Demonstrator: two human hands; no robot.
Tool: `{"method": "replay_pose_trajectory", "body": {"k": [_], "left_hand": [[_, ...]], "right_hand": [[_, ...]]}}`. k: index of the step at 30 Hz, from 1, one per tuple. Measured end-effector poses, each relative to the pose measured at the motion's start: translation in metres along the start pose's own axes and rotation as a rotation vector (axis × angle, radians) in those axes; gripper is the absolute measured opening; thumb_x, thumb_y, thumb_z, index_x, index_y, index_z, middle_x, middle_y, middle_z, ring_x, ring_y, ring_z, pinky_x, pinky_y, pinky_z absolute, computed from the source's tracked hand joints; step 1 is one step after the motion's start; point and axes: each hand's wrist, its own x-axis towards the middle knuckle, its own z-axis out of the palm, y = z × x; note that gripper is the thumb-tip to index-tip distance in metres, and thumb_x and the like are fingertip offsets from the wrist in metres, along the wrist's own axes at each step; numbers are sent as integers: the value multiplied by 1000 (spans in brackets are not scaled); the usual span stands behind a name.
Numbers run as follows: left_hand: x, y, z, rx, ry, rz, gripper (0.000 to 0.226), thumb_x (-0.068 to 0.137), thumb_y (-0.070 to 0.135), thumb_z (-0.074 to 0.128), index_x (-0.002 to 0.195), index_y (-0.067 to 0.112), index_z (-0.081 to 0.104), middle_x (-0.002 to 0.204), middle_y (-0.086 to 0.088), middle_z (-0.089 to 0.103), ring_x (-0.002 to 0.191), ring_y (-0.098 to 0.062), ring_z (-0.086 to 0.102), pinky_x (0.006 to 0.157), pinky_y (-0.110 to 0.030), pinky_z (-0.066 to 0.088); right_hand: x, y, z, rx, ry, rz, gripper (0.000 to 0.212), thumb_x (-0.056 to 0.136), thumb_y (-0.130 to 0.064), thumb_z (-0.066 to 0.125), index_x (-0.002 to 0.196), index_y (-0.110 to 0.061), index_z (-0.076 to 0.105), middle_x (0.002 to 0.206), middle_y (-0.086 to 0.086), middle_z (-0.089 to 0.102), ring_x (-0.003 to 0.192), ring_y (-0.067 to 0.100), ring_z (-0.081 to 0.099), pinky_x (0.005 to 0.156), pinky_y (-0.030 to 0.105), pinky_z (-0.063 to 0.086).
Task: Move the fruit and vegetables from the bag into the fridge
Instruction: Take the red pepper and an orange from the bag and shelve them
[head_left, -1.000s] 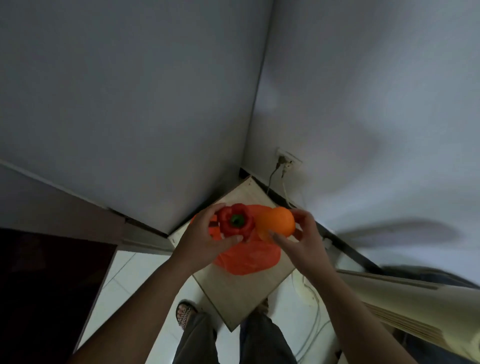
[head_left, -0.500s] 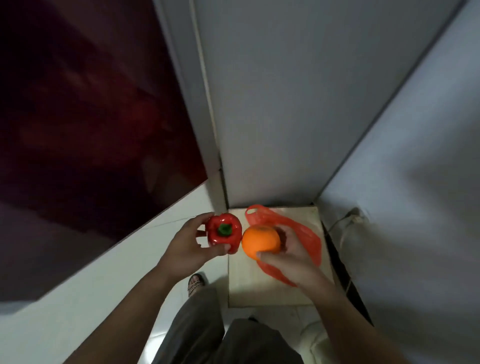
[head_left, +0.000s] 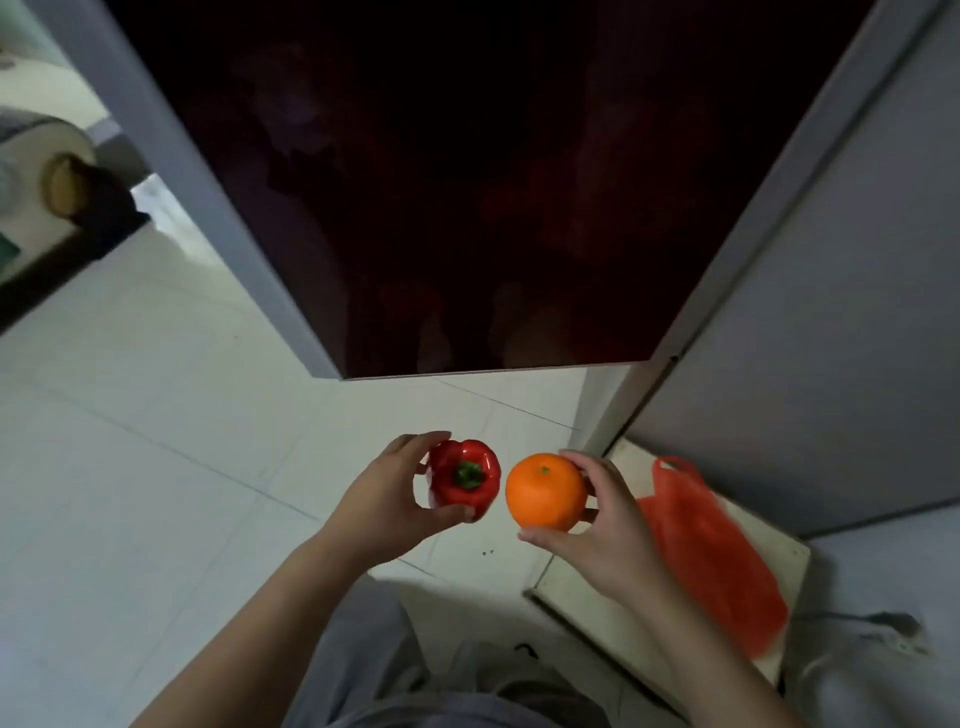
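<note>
My left hand (head_left: 384, 512) grips a red bell pepper (head_left: 464, 479) with its green stem facing me. My right hand (head_left: 605, 525) holds a round orange (head_left: 545, 491) just to the right of the pepper. Both are held above the white floor. An orange plastic bag (head_left: 711, 551) lies flat on a small pale wooden stool (head_left: 582, 597) at the lower right, behind my right hand. The fridge (head_left: 467, 182), with a dark red glossy door, fills the upper middle; the door is closed.
A grey wall or panel (head_left: 831, 364) stands to the right of the fridge, above the stool. White tiled floor (head_left: 156, 441) spreads to the left. A roll-shaped object on dark furniture (head_left: 57, 182) sits at the far left. My grey trousers are at the bottom.
The view has swung left from the wall corner to the fridge front. Both hands, still holding the pepper and the orange, have moved off the stool and over the floor.
</note>
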Motion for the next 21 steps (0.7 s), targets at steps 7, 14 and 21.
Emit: {"method": "replay_pose_trajectory", "body": {"k": [7, 14, 21], "left_hand": [[-30, -66, -48, -207, 79, -155, 80, 67, 42, 78, 135, 30, 38, 132, 8, 45, 109, -9, 50, 88, -26, 49], [-55, -187, -133, -383, 227, -256, 79, 64, 44, 79, 132, 33, 40, 127, 11, 49, 104, -5, 53, 76, -11, 42], [-60, -310, -258, -406, 342, -279, 79, 65, 42, 79, 132, 35, 38, 125, 14, 48, 106, -7, 53, 82, -20, 44]], "right_hand": [[23, -48, 71, -136, -172, -87, 85, 65, -38, 82, 133, -38, 32, 128, -22, 30, 114, 5, 42, 93, 27, 47], [68, -134, 203, -157, -284, -182, 82, 65, -34, 82, 132, -36, 35, 127, -21, 34, 112, 3, 45, 83, 12, 43], [114, -242, 342, -177, -339, -180, 79, 68, -34, 80, 130, -38, 31, 123, -20, 32, 109, 7, 46, 86, 22, 44]]}}
